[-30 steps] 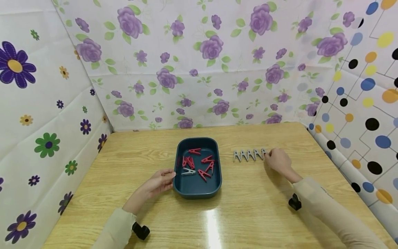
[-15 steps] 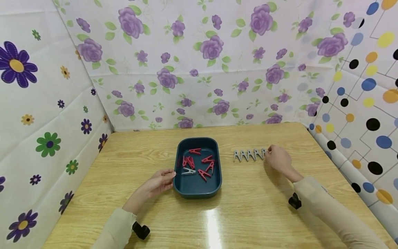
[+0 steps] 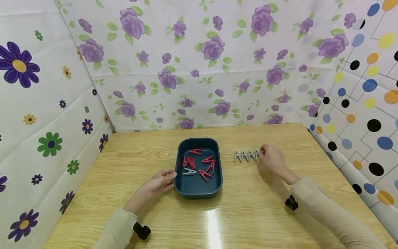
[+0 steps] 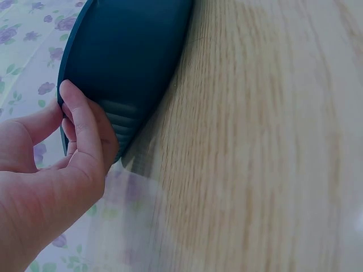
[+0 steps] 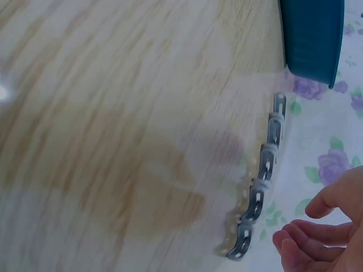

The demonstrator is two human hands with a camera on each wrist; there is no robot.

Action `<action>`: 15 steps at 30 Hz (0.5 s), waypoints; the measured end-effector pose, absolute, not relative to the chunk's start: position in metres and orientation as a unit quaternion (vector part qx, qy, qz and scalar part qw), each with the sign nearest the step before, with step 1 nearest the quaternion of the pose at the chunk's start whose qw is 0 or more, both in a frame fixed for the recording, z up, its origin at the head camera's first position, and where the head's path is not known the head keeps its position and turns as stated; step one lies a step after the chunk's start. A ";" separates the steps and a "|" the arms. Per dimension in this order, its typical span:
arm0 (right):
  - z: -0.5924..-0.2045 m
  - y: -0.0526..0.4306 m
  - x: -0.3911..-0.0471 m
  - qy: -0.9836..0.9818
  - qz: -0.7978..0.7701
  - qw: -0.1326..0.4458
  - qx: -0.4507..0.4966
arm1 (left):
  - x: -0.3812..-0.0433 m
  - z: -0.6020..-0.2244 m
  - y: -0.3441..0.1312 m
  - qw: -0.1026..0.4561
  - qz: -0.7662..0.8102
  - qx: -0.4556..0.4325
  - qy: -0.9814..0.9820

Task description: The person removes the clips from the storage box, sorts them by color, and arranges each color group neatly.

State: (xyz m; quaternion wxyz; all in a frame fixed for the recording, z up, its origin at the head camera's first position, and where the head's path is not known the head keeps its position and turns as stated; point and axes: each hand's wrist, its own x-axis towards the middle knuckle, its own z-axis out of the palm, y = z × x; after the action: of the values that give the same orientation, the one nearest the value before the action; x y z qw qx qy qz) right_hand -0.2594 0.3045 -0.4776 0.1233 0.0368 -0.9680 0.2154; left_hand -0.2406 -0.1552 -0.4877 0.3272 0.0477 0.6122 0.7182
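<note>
A dark blue plastic bin [image 3: 198, 192] stands mid-table, with several red clothespins [image 3: 204, 174] and one grey-white clothespin [image 3: 189, 172] inside. At its left side my left hand [image 3: 160, 182] grips the rim, thumb at the edge and fingers against the outer wall, as the left wrist view shows. To the right of the bin, several grey clothespins [image 3: 245, 155] stand joined in a zigzag row. Beside the row's right end is my right hand [image 3: 273, 159], which hides the last clothespin in the head view. In the right wrist view its fingers [image 5: 322, 232] are loosely bent, apart from the row, holding nothing.
The wooden table [image 3: 248, 214] is bounded at the back by a floral cloth [image 3: 192, 100]. A flowered cloth [image 3: 53, 114] hangs on the left and a dotted one [image 3: 367, 114] on the right. Each wrist carries a small black camera [image 3: 142, 231].
My right hand has shifted slightly left along the row, so the last grey clothespin is now covered in the head view. My left hand stays on the bin's rim.
</note>
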 end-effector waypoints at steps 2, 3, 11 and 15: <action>-0.478 0.300 -0.260 -0.967 0.216 0.126 0.045 | -0.240 -0.488 -0.155 0.326 0.717 0.046 0.614; -0.477 0.298 -0.260 -0.967 0.214 0.130 0.051 | -0.240 -0.488 -0.155 0.326 0.717 0.045 0.614; -0.472 0.279 -0.261 -0.962 0.217 0.147 0.077 | -0.240 -0.487 -0.155 0.330 0.721 0.050 0.607; -0.471 0.271 -0.261 -0.962 0.208 0.154 0.091 | -0.240 -0.487 -0.156 0.332 0.724 0.054 0.602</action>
State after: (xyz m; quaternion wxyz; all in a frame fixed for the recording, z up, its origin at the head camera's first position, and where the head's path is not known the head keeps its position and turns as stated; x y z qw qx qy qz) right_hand -0.2614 0.2709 -0.4710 0.1541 0.0906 -0.9616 0.2081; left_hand -0.2396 -0.1558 -0.4866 0.3324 0.0535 0.6017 0.7243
